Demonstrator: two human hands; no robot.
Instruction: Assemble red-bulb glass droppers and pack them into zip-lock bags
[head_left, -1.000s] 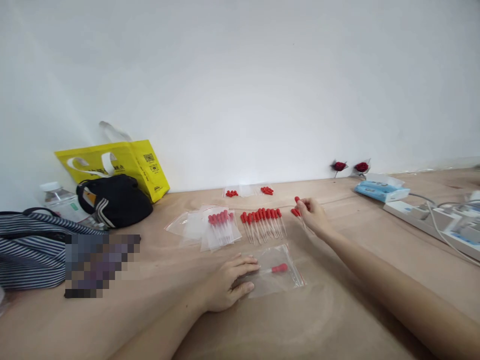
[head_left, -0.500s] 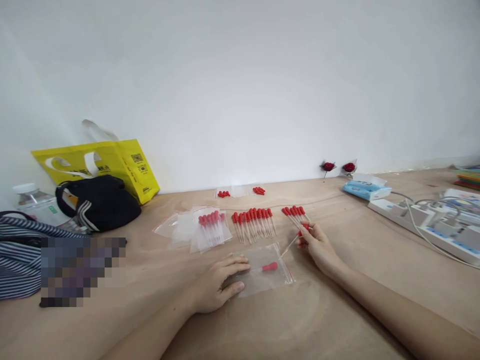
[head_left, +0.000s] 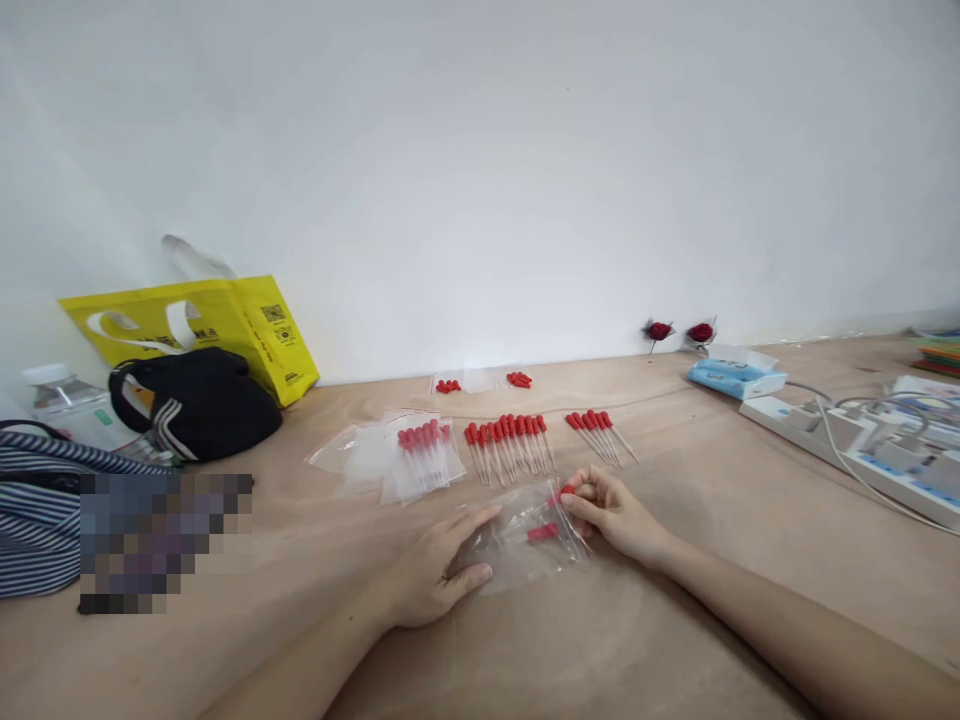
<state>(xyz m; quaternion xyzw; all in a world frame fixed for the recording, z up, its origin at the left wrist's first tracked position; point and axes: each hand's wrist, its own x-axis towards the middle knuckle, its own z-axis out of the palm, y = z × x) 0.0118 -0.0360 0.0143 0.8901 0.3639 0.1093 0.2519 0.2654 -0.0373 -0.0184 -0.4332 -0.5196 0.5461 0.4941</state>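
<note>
A clear zip bag (head_left: 506, 570) lies flat on the table with a red-bulbed dropper (head_left: 542, 532) inside. My left hand (head_left: 442, 565) rests on the bag's left end, thumb and fingers apart. At the bag's right-hand mouth, my right hand (head_left: 604, 508) pinches a dropper by its red bulb (head_left: 566, 491); its tube points left into the bag. Behind the bag lies a row of droppers (head_left: 506, 440), with a smaller group (head_left: 596, 430) to its right. On the left, more droppers (head_left: 424, 445) lie on or in a stack of clear bags (head_left: 367, 455).
Small bags with red bulbs (head_left: 519, 380) lie by the wall. A yellow tote bag (head_left: 255, 330), black cap (head_left: 217, 405), bottle (head_left: 71, 400) and striped cloth (head_left: 45, 520) are at left. A power strip (head_left: 862, 450), blue tissue pack (head_left: 735, 378) and red roses (head_left: 660, 330) are at right.
My right hand has moved left and toward me, from the small dropper group to the bag's mouth, bringing the red-bulbed dropper partly into the bag. My left hand stays nearly still.
</note>
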